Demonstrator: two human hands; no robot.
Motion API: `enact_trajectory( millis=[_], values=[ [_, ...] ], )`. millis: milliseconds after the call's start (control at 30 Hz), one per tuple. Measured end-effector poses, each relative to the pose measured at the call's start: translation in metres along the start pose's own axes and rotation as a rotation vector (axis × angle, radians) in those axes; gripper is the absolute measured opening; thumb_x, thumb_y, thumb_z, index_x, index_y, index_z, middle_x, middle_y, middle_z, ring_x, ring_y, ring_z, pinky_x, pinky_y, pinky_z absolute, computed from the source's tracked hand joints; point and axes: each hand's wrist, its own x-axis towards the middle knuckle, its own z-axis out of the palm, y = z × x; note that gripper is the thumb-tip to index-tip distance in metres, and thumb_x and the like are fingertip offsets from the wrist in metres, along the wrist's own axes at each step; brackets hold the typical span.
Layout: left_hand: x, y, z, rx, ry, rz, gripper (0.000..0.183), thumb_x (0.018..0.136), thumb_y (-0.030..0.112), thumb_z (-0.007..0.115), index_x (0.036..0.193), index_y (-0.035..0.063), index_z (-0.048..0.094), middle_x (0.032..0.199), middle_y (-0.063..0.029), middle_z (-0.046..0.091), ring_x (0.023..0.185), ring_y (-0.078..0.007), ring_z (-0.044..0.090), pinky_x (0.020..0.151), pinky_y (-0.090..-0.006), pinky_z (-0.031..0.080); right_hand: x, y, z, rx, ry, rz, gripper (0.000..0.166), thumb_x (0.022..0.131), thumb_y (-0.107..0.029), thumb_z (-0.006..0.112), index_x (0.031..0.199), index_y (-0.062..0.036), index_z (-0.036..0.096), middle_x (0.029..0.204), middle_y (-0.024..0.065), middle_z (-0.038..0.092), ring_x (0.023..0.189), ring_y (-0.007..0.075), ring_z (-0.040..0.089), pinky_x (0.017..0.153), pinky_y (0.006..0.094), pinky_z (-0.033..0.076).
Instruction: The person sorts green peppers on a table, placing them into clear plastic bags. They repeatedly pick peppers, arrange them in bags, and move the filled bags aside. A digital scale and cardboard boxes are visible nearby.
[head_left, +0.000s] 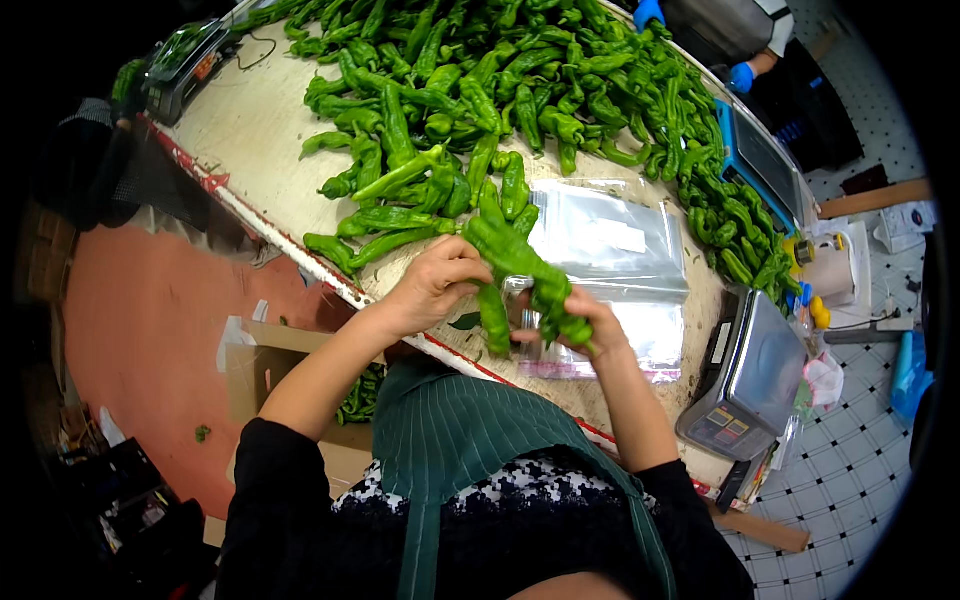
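Observation:
My right hand (604, 322) is closed around a small bunch of long green peppers (551, 289), held just above the near edge of the table. My left hand (442, 281) has its thumb and fingertips together at the upper end of a single green pepper (493, 319), which hangs down beside the bunch. Beneath and beyond my right hand lies a stack of clear plastic bags (604, 240). A large heap of green peppers (465, 90) spreads over the far part of the pale table (247, 150), with loose ones reaching close to my left hand.
A digital scale (765, 375) stands at the right edge, and another scale (180, 71) at the far left. A blue-framed tray or device (761, 165) borders the heap. Below the table is a cardboard box (255, 367) holding peppers. Across the table, someone wears blue gloves (741, 77).

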Motion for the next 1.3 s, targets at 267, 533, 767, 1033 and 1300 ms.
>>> enact_trajectory(
  millis=[267,533,767,1033,1300],
  values=[
    [-0.02,-0.012,0.055,-0.729,0.365,-0.363,0.029,0.085,-0.005,0.064,0.112,0.005,0.058,0.112,-0.004,0.054,0.103,-0.0154,0.056,0.087,-0.0307,0.05,-0.024,0.047,0.039,0.018,0.196,-0.067,0.083,0.074,-0.007,0.072,0.147,-0.004,0.034,0.122,0.0134,0.059,0.11,0.0257,0.061,0.096,0.0384,0.051],
    [0.0,0.027,0.088,-1.44,0.753,-0.794,0.055,0.094,0.024,0.064,0.138,0.0138,0.032,0.117,-0.0094,0.051,0.105,-0.0231,0.057,0.089,-0.0449,0.052,-0.018,0.049,0.038,-0.5,0.26,-0.068,0.088,0.071,-0.006,0.08,0.146,-0.0007,0.034,0.13,0.0117,0.054,0.119,0.0204,0.055,0.101,0.0331,0.044],
    [-0.005,0.003,0.079,-1.644,0.519,-0.805,0.037,0.088,0.018,0.064,0.12,0.005,0.049,0.104,-0.0128,0.063,0.094,-0.0244,0.063,0.085,-0.0402,0.056,-0.027,0.054,0.072,-0.532,0.19,-0.205,0.107,0.073,-0.015,0.084,0.154,-0.0008,0.016,0.142,0.0149,0.043,0.129,0.0224,0.046,0.107,0.0346,0.038],
    [0.024,0.021,0.09,-1.561,0.61,-0.783,0.036,0.088,0.021,0.067,0.117,0.0049,0.052,0.098,-0.0135,0.066,0.087,-0.0239,0.066,0.078,-0.0383,0.057,-0.038,0.061,0.086,-0.71,0.471,-0.342,0.102,0.073,-0.015,0.083,0.152,0.0,0.021,0.143,0.0151,0.044,0.129,0.0231,0.047,0.106,0.0336,0.039],
    [0.034,0.025,0.13,-0.629,0.232,-0.526,0.062,0.097,0.027,0.059,0.149,0.0125,0.03,0.136,-0.0129,0.048,0.121,-0.0247,0.049,0.103,-0.0421,0.039,-0.111,0.04,0.051,0.056,0.533,-0.431,0.091,0.077,0.001,0.068,0.154,-0.0182,0.024,0.128,0.0158,0.055,0.093,0.028,0.066,0.064,0.0326,0.059]
  ],
)
